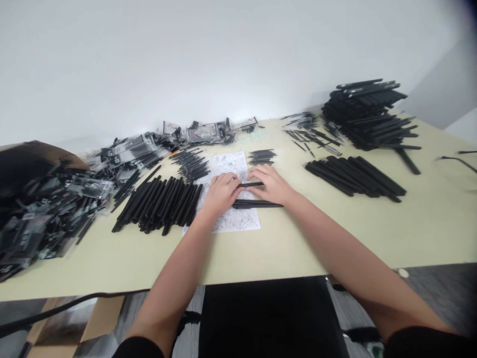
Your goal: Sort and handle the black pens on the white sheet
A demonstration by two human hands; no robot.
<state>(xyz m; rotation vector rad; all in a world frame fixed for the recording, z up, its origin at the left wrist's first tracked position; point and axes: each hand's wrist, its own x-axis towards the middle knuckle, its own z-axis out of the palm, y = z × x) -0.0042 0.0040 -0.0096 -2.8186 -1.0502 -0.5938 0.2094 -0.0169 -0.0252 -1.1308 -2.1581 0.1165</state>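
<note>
Over a patterned white paper sheet (238, 224), my left hand (223, 193) and my right hand (271, 183) grip the two ends of a short black stick (250, 184). Fingers and thumbs are closed on it from either side. Just below, a few longer thin black sticks (257, 204) lie across the sheet, partly under my wrists. Behind my right hand is a small bundle of thin dark sticks (261, 157). Another bundle of thin sticks (190, 163) lies behind my left hand. What exactly the sticks are cannot be made out.
Left of the sheet lies a row of thick black tubes (158, 204); a similar row (356, 176) lies right. A tall black pile (368, 114) stands back right. Plastic packets (130, 149) heap at back left. Below the table edge sits an open cardboard box (74, 323).
</note>
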